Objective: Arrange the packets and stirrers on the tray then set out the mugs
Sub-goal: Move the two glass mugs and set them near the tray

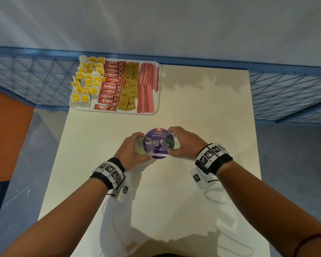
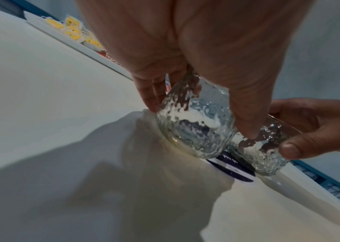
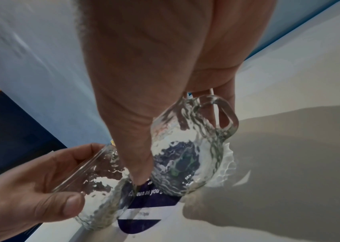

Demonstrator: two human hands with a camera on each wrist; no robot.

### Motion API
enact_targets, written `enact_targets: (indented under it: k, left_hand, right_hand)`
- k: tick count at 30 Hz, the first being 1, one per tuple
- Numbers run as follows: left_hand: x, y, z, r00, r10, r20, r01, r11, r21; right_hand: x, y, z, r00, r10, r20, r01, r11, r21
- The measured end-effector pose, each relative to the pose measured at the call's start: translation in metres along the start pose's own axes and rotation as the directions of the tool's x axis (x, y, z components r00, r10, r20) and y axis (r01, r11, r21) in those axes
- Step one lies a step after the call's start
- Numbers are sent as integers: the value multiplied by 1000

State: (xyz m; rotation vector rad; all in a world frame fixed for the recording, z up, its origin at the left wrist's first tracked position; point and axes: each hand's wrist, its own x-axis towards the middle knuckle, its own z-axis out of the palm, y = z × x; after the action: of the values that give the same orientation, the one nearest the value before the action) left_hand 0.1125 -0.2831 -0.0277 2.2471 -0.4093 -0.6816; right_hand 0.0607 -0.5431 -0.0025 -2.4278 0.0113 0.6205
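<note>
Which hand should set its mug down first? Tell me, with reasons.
Left, probably. The left hand holds its glass mug with the base nearly on the table; the right hand holds the other mug tilted over the purple sticker.

A cream-white table (image 1: 202, 112) stands against a blue wire-mesh railing (image 1: 289, 93). A round purple sticker (image 1: 158, 132) with white lettering is stuck flat on the tabletop, near its middle. Beyond the sticker and off to its left, at the table's far corner, sits a white tray (image 1: 157, 101), its left edge overhanging the table slightly. The tray is well apart from the sticker, with bare tabletop between them. Two clear textured glass mugs hang over the sticker, one at each side of it; whether their bases touch the table cannot be told. Shadows of arms fall across the near part of the tabletop, on this side of the sticker.
</note>
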Motion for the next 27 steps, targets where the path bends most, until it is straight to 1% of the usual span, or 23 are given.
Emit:
enact_targets:
  k: [4,7,10,14,17,19,22,27]
  left_hand:
    - [-2,2,-3,1000,11,-12,-9,996,85]
    - [-4,13,-5,999,47,-23,-44,990,133]
    - [-4,34,-3,994,108,-16,-104,978,181]
    - [-1,58,2,986,165,15,-164,957,240]
    - [5,68,9,986,162,35,-165,942,292]
    - [10,68,15,988,148,49,-156,929,334]
    - [17,65,22,990,127,61,-141,907,396]
    - [20,71,27,991,115,63,-132,870,476]
  right_hand:
    - [-5,-2,-5,1000,22,21,-22,1000,11]
    - [-12,0,-10,999,33,-1,-33,998,49]
    - [-21,5,-12,995,78,-68,-70,992,104]
    - [-31,18,-7,971,132,-199,-97,980,176]
    - [-37,29,-4,947,172,-273,-119,973,199]
    - [-38,35,-1,934,199,-297,-139,968,211]
    - [-39,41,5,933,216,-286,-159,964,211]
    - [-39,43,13,941,201,-273,-142,965,221]
